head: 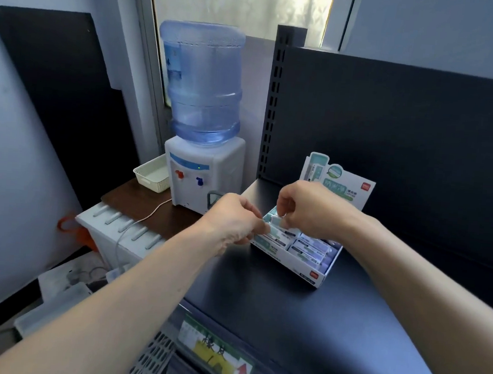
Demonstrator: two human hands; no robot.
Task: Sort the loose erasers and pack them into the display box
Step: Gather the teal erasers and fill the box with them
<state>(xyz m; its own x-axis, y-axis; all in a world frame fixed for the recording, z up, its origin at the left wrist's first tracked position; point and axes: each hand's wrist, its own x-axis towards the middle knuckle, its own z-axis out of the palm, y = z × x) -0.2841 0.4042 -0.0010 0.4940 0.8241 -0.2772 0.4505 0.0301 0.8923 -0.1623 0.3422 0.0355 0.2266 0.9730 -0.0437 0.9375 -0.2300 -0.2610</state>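
- White cardboard display box (310,276) sits on a dark metal shelf (287,323), nearly full of wrapped erasers (305,246).
- Left hand (230,224) and right hand (305,209) both pinch erasers at the box's far-left corner.
- Risk: forcing one in could dislodge its neighbours.
- Fingertips and any loose erasers are hidden.

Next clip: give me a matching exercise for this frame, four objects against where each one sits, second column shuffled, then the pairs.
Objects:
1. display box
2. water dispenser
3. white basket
4. price label

Places:
A. on the front edge of the dark shelf
B. on the brown table, left of the dispenser
C. on the dark shelf, under both hands
D. on the brown table, carrying a blue bottle

Pairs: 1-C, 2-D, 3-B, 4-A

The left hand and right hand both pinch erasers at the box's back left corner.
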